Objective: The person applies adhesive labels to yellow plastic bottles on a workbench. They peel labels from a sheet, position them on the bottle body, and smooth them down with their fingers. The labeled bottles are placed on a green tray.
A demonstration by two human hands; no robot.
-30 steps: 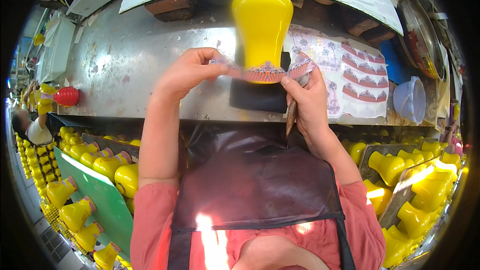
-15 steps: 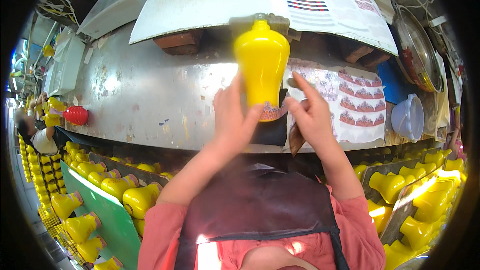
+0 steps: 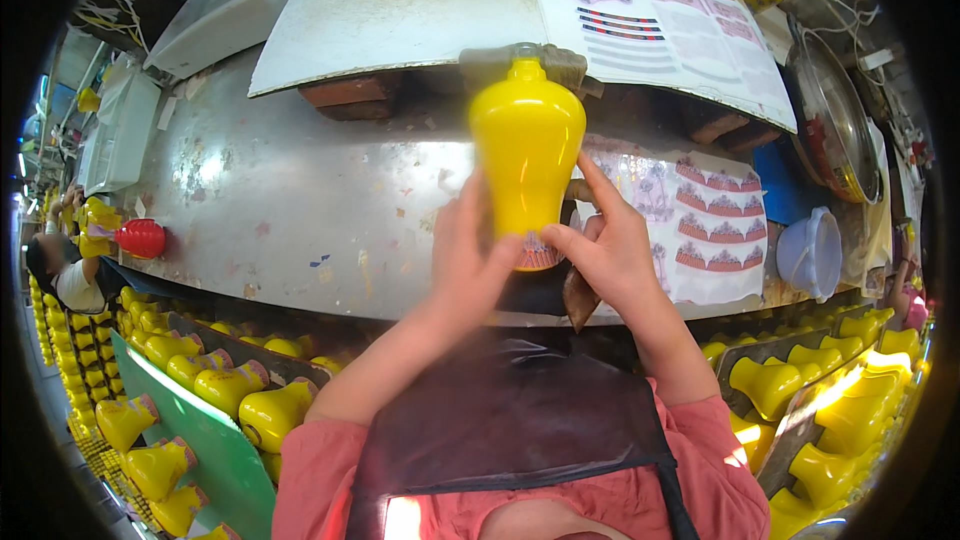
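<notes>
A glossy yellow vase [image 3: 527, 145] lies with its narrow neck pointing away from me and its foot toward me. A patterned pink and blue decal band [image 3: 540, 252] lies around the foot. My left hand [image 3: 468, 250] grips the vase's left side, slightly blurred, its thumb near the band. On the right side, my right hand [image 3: 612, 245] presses its thumb at the band. Tucked in that hand is a flat brown strip [image 3: 579, 301], its pointed end hanging below the fingers; its exact kind is unclear. The neck meets a grey padded rest [image 3: 566, 62].
Decal sheets [image 3: 722, 215] lie on the metal table [image 3: 300, 190], right of the vase. Behind stands a white board [image 3: 400, 10] on bricks [image 3: 350, 92]. A pale bucket [image 3: 810, 252] is at right. Yellow vases [image 3: 275, 410] fill racks on both sides. Another person [image 3: 78, 278] is at far left.
The vase appears slightly lower in view, and its decal band now sits closer around the foot. My right hand has moved inward and down, its thumb now against the band.
</notes>
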